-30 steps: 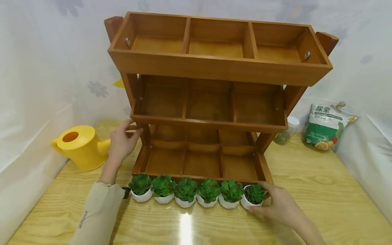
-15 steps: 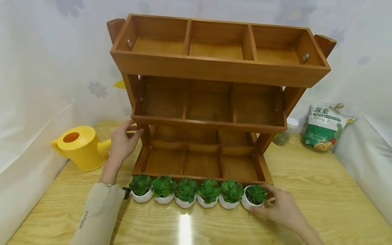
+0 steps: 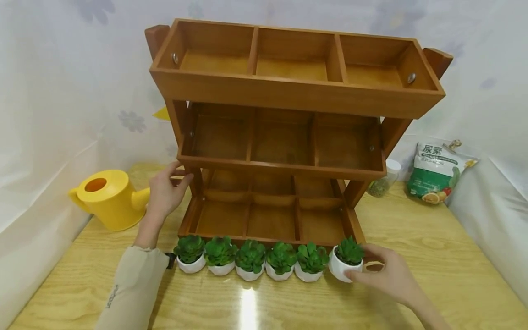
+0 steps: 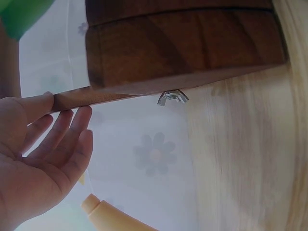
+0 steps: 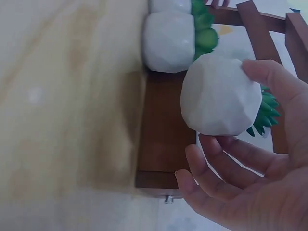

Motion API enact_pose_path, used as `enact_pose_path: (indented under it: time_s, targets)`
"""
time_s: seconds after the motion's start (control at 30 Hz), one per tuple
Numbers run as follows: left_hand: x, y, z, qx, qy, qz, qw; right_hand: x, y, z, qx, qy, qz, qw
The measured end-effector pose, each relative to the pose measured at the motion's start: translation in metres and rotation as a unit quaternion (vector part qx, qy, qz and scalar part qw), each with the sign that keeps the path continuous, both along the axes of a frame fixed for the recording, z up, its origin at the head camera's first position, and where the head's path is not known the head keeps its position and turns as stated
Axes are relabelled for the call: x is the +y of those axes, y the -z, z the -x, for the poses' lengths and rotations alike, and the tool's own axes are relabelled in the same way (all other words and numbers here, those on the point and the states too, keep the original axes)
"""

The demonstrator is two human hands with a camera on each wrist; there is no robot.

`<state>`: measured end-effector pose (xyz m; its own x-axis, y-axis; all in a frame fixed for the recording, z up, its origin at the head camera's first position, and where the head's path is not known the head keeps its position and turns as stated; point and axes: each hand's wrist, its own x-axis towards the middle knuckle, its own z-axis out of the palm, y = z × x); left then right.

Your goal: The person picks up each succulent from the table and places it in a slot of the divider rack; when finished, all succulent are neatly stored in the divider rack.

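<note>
My right hand (image 3: 385,272) pinches a small white faceted pot with a green succulent (image 3: 346,259), thumb on one side and fingers on the other. In the right wrist view this pot (image 5: 220,95) is off the table, its base toward the camera. A row of similar potted succulents (image 3: 250,259) stands to its left, along the front of a three-tier wooden plant stand (image 3: 264,87). At the stand's left side, my left hand (image 3: 166,188) holds its upright; in the left wrist view, thumb and fingers lie on either side of the wooden strip (image 4: 72,98).
A yellow watering can (image 3: 111,199) stands left, close to my left forearm. Behind the stand on the right are a clear jar with a white lid (image 3: 383,178) and a green-and-white bag (image 3: 437,172) with a clip. White patterned sheeting (image 3: 49,91) surrounds the wooden table (image 3: 433,247).
My right hand has raised the rightmost potted succulent off the table and turned it more upright, moving slightly right. My left hand and the other pots have stayed put.
</note>
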<state>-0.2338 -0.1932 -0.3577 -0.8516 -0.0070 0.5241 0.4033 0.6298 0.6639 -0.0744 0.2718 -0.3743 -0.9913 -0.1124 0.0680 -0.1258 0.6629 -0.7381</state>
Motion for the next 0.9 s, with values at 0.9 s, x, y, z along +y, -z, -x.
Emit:
enact_pose_path:
  time_s: [0.9]
  targets:
    - [0.002,-0.001,-0.001,-0.008,-0.004,0.002,1.0000,-0.018,-0.049,0.063,-0.054,-0.021,0.044,0.9974]
